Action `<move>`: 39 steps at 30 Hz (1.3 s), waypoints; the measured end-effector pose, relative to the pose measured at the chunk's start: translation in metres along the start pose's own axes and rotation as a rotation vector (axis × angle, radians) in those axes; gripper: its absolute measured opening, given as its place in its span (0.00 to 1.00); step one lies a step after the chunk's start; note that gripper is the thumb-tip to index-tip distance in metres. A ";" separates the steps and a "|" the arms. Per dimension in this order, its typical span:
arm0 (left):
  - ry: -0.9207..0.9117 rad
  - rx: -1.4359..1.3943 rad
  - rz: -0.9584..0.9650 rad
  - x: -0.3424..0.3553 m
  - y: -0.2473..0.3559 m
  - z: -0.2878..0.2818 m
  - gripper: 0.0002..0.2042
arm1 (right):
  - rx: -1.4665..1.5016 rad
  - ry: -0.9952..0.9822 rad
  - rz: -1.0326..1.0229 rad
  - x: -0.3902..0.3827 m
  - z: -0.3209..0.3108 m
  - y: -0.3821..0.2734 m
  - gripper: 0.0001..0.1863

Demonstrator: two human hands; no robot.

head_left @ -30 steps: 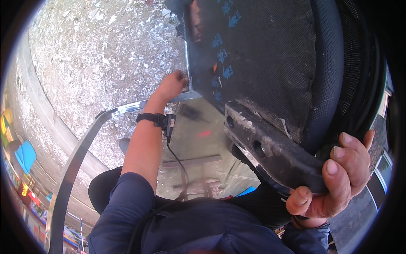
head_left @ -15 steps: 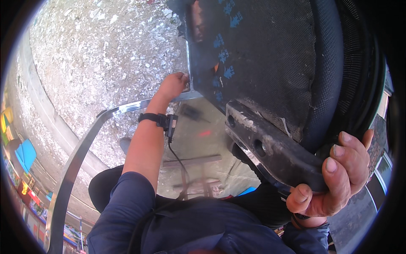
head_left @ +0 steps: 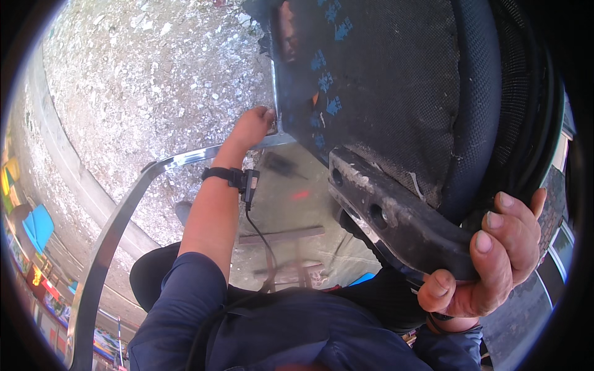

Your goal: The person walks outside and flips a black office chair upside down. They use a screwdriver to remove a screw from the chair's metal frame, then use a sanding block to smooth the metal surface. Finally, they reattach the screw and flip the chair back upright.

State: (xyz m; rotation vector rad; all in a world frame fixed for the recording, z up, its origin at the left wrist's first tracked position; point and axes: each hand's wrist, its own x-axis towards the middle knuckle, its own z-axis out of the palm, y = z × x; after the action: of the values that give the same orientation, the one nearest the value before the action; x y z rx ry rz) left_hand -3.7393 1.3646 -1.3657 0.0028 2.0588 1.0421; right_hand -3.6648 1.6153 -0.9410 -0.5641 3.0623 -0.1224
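Note:
A black chair with a fabric-covered panel (head_left: 396,86) bearing blue printed marks fills the upper right, tilted close to me. Along its lower edge runs a black plastic armrest (head_left: 402,216), dusty, with two recessed holes; a screw head shows in one. My right hand (head_left: 495,266) is wrapped round the armrest's near end, thumb below and fingers over it. At the corner of the shiny metal chair frame (head_left: 133,191), my left hand (head_left: 252,125) is closed, fingertips against the upright bar. What its fingers pinch, if anything, is too small to make out.
Gravelly ground (head_left: 148,80) with pale chips spreads at the upper left. A dark object (head_left: 279,164) lies blurred on the floor below the frame, near a wooden bar (head_left: 281,235). A blue chair (head_left: 38,227) stands far left. A cable (head_left: 263,235) hangs from my left wrist strap.

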 end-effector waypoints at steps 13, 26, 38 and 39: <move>0.018 -0.017 -0.007 0.005 -0.005 0.005 0.18 | -0.002 0.003 0.007 -0.002 0.001 0.000 0.23; 0.073 -0.077 0.108 0.003 -0.015 0.008 0.21 | -0.002 -0.012 -0.009 -0.001 -0.002 0.001 0.22; -0.014 0.017 0.014 0.010 -0.019 0.005 0.19 | -0.002 -0.001 0.012 0.000 0.000 -0.001 0.23; 0.000 0.000 0.003 0.010 -0.014 0.005 0.19 | -0.004 0.001 0.010 0.000 0.001 0.000 0.23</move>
State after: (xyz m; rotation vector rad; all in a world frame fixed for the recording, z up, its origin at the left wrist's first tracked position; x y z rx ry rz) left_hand -3.7376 1.3617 -1.3835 0.0061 2.0589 1.0445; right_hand -3.6647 1.6148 -0.9416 -0.5491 3.0665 -0.1169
